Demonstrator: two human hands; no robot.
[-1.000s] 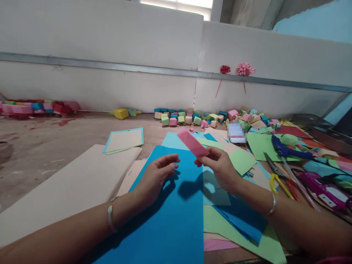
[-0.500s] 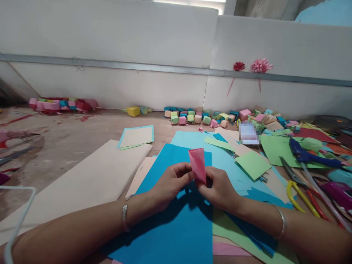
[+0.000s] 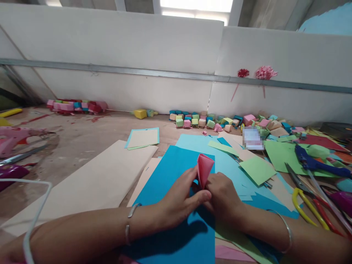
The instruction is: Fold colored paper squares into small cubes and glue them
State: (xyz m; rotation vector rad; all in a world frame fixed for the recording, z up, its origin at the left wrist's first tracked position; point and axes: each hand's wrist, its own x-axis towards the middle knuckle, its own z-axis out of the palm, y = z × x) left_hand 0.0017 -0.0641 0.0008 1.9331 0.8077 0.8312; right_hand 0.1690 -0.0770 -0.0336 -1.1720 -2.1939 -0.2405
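Single head-worn view, forward and down, close over left hand point(image 3: 178, 201) and right hand point(image 3: 224, 194).

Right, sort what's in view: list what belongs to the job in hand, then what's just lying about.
In the job, it seems:
pink paper piece, at the left hand and right hand
blue sheet, beneath them

Lying about, apparently, as neither hand touches them:
scissors, right
blue glue gun, right
pink glue gun, far left
coloured blocks, back
pink flower, back

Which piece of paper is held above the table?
The small pink piece, between left hand and right hand; others, like the blue sheet and light green square, lie on the table.
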